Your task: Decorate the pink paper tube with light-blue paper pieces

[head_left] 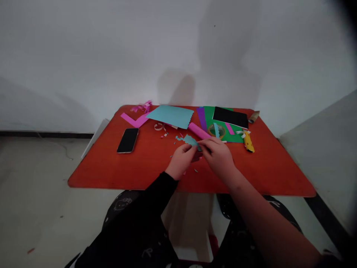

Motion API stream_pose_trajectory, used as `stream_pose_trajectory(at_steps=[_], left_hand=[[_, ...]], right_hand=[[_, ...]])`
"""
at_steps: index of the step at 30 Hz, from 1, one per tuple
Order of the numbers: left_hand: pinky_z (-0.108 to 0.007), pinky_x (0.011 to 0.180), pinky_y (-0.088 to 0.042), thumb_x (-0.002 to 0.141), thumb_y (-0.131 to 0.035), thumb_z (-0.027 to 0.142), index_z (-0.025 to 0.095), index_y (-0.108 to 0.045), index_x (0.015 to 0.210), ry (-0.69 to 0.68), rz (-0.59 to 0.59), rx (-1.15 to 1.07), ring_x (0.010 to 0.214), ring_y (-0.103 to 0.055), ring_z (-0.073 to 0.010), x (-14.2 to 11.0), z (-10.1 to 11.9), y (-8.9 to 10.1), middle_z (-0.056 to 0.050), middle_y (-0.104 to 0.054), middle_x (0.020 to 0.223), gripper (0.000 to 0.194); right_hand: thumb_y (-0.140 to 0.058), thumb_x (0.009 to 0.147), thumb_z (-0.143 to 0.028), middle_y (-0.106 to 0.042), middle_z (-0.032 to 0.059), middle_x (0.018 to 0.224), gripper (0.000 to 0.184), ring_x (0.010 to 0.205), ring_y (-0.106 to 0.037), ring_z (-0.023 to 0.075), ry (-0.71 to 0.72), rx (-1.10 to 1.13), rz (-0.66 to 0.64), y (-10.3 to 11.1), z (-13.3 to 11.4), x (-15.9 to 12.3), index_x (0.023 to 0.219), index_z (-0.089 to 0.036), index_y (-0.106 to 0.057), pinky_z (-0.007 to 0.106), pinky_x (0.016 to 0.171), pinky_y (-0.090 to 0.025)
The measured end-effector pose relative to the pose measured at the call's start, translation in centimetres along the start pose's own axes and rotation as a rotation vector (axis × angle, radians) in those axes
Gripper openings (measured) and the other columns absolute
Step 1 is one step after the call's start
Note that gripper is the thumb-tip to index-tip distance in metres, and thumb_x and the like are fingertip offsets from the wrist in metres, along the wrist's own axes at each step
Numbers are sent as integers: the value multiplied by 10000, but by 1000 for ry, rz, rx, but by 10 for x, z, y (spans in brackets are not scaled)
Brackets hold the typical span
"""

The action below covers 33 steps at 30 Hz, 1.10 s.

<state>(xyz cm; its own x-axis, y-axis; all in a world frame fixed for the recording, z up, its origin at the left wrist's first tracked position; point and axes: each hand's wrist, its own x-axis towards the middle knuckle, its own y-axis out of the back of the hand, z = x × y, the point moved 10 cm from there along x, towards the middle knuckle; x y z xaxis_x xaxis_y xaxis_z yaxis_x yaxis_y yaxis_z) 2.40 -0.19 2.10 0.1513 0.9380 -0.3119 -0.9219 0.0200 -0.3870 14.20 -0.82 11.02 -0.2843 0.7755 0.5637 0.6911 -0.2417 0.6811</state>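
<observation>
My left hand (180, 160) and my right hand (218, 156) meet above the orange-red table (106, 167), both pinching a small light blue paper piece (190, 141) with a jagged cut edge. Something dark shows beneath my fingers, too hidden to name. Tiny paper scraps (178, 138) lie just beyond my left hand. Nearest my right hand are a rolled pink paper (199, 130) and a green paper sheet (234, 136), which has a roll of clear tape (216, 131) on it.
Farther back lie a light blue sheet (170, 116) with a zigzag edge, a purple sheet (201, 117) and a black sheet (230, 117). A black phone (128, 140) lies left, a yellow cutter (248, 142) right. Pink strips (135, 120) sit at the back left, before a white wall.
</observation>
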Motion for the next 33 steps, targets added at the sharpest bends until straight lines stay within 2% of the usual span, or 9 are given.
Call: stream_pose_trajectory(at_steps=[3, 5, 9, 12, 20, 28, 33], left_hand=[[-303, 742, -587, 693, -886, 459, 164, -657, 874, -76, 99, -39, 732, -734, -162, 2, 13, 17, -46, -742, 821, 416], [-301, 724, -587, 661, -904, 451, 160, -654, 855, -95, 117, -34, 694, -722, -154, 3, 17, 22, -36, -731, 786, 430], [-281, 715, -570, 669, -901, 418, 141, -681, 849, -88, 90, -25, 691, -711, -141, 0, 11, 16, -44, -729, 789, 397], [-281, 728, -567, 679, -900, 400, 157, -653, 879, -68, 92, -105, 722, -721, -142, -2, 3, 12, -37, -733, 829, 399], [-263, 707, -569, 658, -915, 430, 160, -623, 846, -66, 135, -244, 688, -704, -121, -3, -13, 8, -15, -717, 785, 439], [-365, 867, -590, 675, -908, 408, 134, -664, 857, -84, 131, -243, 794, -746, -179, -8, -6, 6, -65, -754, 832, 409], [-405, 925, -591, 693, -892, 452, 134, -687, 883, -88, 94, -217, 842, -754, -196, -11, -1, 2, -71, -765, 859, 423]], right_hand=[[-542, 983, -198, -738, 104, 933, 195, 926, -678, 252, 22, -27, -34, -1, 1, 1, 951, -196, -735, 385, 857, -535], [-552, 982, -218, -734, 106, 930, 176, 929, -672, 258, 6, -40, -66, -6, 2, 2, 932, -197, -720, 386, 855, -528], [-593, 967, -252, -752, 106, 965, 131, 930, -680, 264, -61, -18, -92, -15, 5, 4, 977, -198, -711, 384, 823, -522], [-591, 960, -238, -754, 99, 963, 126, 920, -681, 262, -84, -1, -74, -16, 7, 5, 988, -206, -710, 388, 814, -524], [-556, 968, -183, -740, 99, 968, 190, 933, -673, 247, -10, -16, 11, -5, -7, 1, 975, -214, -743, 385, 844, -527], [-539, 997, -208, -756, 95, 955, 258, 896, -652, 238, 121, -221, 44, -7, -20, -5, 996, -201, -797, 363, 817, -510], [-503, 1023, -245, -763, 106, 1015, 294, 931, -646, 256, 103, -257, -19, -10, -17, -6, 1036, -226, -797, 399, 852, -503]])
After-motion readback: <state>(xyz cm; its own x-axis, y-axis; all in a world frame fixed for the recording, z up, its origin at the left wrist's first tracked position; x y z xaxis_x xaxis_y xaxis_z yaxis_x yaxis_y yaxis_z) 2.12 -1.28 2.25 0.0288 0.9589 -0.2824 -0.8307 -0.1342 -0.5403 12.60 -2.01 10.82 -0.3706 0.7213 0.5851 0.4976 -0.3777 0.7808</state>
